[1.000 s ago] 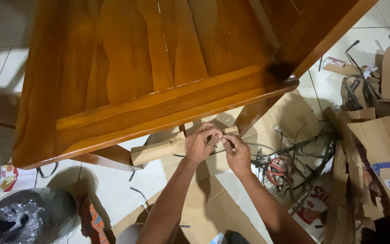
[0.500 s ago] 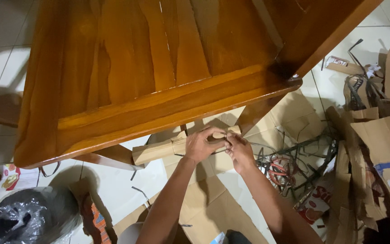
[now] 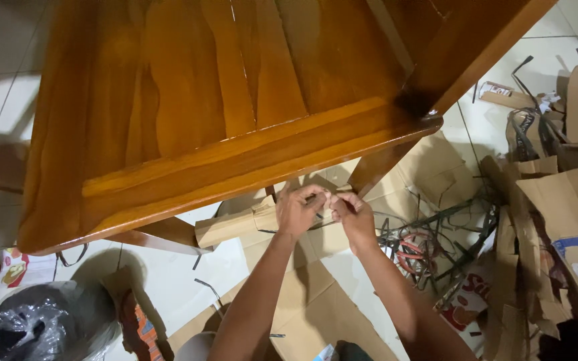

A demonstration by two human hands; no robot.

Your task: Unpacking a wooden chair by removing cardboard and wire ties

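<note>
A long folded cardboard piece (image 3: 232, 226) runs beneath the front edge of a polished wooden table (image 3: 222, 113). My left hand (image 3: 299, 210) is closed around its right part. My right hand (image 3: 350, 212) pinches the cardboard's right end, fingertips meeting those of the left hand. A thin dark strap crosses the cardboard by my left fingers. The cardboard's far end is hidden behind my hands and the table leg (image 3: 376, 167).
Flattened cardboard sheets (image 3: 316, 301) cover the tiled floor below my arms. A tangle of dark straps with red-handled pliers (image 3: 413, 251) lies to the right. Torn cardboard boxes (image 3: 556, 220) pile up at far right. A black plastic bag (image 3: 31, 327) sits bottom left.
My hands have shifted slightly up and closer together on the cardboard's right end. The view has shifted a little.
</note>
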